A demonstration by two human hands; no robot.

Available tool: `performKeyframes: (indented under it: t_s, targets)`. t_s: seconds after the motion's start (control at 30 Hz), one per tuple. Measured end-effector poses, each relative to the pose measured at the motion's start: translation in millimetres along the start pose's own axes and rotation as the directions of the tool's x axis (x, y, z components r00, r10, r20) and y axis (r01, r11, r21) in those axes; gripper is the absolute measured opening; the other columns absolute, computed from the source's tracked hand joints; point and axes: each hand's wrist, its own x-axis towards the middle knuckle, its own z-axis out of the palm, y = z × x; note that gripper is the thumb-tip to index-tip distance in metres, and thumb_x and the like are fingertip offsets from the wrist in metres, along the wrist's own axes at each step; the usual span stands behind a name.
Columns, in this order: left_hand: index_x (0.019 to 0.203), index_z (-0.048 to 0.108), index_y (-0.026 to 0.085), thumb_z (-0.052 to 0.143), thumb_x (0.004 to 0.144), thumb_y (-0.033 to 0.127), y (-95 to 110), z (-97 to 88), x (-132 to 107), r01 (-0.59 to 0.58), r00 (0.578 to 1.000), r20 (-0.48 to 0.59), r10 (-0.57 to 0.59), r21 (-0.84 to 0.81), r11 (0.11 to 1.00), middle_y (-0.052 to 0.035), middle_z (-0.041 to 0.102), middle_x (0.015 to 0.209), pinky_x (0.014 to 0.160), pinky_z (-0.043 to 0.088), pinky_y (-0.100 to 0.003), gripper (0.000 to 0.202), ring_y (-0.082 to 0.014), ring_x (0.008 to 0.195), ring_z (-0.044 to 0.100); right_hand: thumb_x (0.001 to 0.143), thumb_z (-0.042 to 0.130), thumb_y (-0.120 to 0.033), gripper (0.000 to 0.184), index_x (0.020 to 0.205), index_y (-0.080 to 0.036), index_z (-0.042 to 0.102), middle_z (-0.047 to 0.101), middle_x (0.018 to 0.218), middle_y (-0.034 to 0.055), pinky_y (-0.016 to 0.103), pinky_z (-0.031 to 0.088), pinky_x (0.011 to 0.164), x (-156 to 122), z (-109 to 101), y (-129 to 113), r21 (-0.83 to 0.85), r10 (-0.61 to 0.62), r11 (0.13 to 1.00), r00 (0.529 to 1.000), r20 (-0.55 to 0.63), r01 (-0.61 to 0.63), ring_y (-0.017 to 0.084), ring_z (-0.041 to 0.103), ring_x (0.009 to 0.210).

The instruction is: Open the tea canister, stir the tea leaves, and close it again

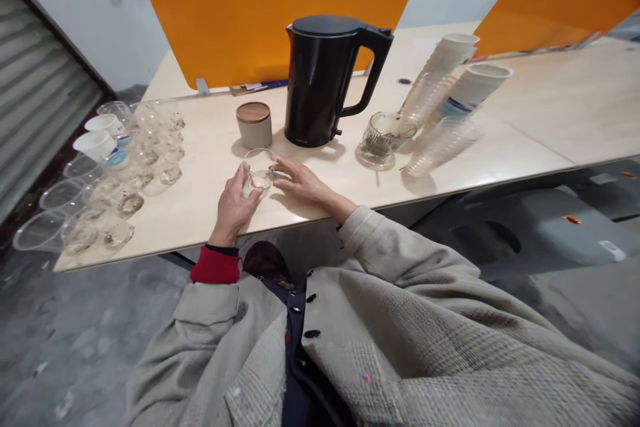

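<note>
Between my two hands a clear plastic cup (260, 161) stands upright on the table, close to its front edge. My left hand (235, 199) is curled around the cup's left side, thumb at the front. On the cup's right side the fingers of my right hand (300, 181) touch it. Just behind the cup sits a grey canister (255, 130) with a wooden lid. A black electric kettle (320, 83) stands behind my right hand, its handle to the right. Right of the kettle is a ribbed glass bowl (387, 133).
At the table's left end stand several clear cups (63, 195) and two white paper cups (95, 145). Stacks of paper cups (457, 90) and clear plastic cups (443, 145) lean at the right. An orange divider (220, 27) rises behind; grey stools (540, 233) stand right.
</note>
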Motion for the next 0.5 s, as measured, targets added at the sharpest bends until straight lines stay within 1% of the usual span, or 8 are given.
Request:
performKeyframes:
  t_s: [0.07,0.1,0.17,0.27,0.33,0.43,0.5]
  targets:
    - [0.165,0.046,0.02,0.073,0.092,0.049,6.4,-2.9,-1.5,0.005,0.999,0.044,-0.005,-0.006,1.0,-0.0171,0.062,0.161,0.127,0.045,-0.054,0.083,-0.0336,0.148,0.058,0.075,0.09,-0.061,0.092,0.154,-0.025,0.059,0.072,0.147,0.0164,0.058,0.043,0.127,2.7,6.4,0.6,0.11,0.021,0.994,1.0,-0.009,-0.02,0.037,0.063,0.144]
    - [0.167,0.044,0.021,0.072,0.093,0.048,10.0,-4.3,-2.1,-0.009,0.998,0.067,0.01,-0.013,1.0,-0.0162,0.059,0.164,0.128,0.043,-0.054,0.083,-0.0328,0.151,0.056,0.07,0.094,-0.06,0.096,0.152,-0.023,0.059,0.071,0.146,0.0173,0.057,0.045,0.125,3.8,9.4,-0.1,0.166,0.043,0.985,0.999,-0.019,-0.04,0.037,0.065,0.142]
    - [0.17,0.038,0.023,0.069,0.096,0.046,17.2,-6.5,-3.0,-0.072,0.992,0.106,0.074,-0.019,0.997,-0.0145,0.053,0.17,0.131,0.039,-0.054,0.083,-0.0316,0.156,0.051,0.066,0.096,-0.058,0.093,0.146,-0.024,0.06,0.073,0.143,0.0162,0.057,0.049,0.123,4.7,13.5,-3.8,0.279,0.107,0.956,0.993,-0.045,-0.09,0.036,0.069,0.136]
    - [0.172,0.034,0.025,0.064,0.098,0.041,24.9,-8.0,-4.1,-0.156,0.976,0.148,0.159,-0.027,0.987,-0.0137,0.045,0.175,0.134,0.036,-0.054,0.081,-0.0307,0.161,0.046,0.072,0.092,-0.056,0.08,0.138,-0.025,0.059,0.074,0.139,0.0128,0.055,0.052,0.121,2.5,13.8,-13.5,0.442,0.172,0.887,0.984,-0.052,-0.132,0.032,0.069,0.135]
    - [0.172,0.034,0.026,0.062,0.1,0.04,27.1,-8.3,-4.9,-0.169,0.972,0.159,0.171,-0.03,0.985,-0.0136,0.042,0.177,0.134,0.036,-0.054,0.078,-0.0306,0.16,0.046,0.075,0.089,-0.053,0.072,0.134,-0.025,0.058,0.075,0.136,0.0118,0.053,0.053,0.122,-0.2,11.5,-19.8,0.51,0.179,0.85,0.983,-0.04,-0.134,0.031,0.068,0.137]
    - [0.171,0.035,0.027,0.061,0.1,0.039,26.8,-8.6,-5.9,-0.164,0.974,0.153,0.168,-0.036,0.986,-0.0131,0.044,0.176,0.133,0.037,-0.056,0.076,-0.0311,0.158,0.049,0.077,0.089,-0.049,0.063,0.127,-0.026,0.059,0.077,0.13,0.0104,0.053,0.051,0.124,-2.8,9.0,-22.7,0.55,0.178,0.824,0.984,-0.024,-0.136,0.031,0.069,0.135]
    - [0.17,0.037,0.028,0.062,0.1,0.039,25.3,-9.1,-6.7,-0.164,0.975,0.148,0.168,-0.038,0.986,-0.0126,0.045,0.175,0.132,0.038,-0.057,0.076,-0.0312,0.157,0.05,0.077,0.089,-0.049,0.061,0.125,-0.025,0.059,0.078,0.126,0.0101,0.054,0.05,0.124,-2.3,9.7,-18.6,0.549,0.169,0.825,0.985,-0.02,-0.13,0.031,0.07,0.133]
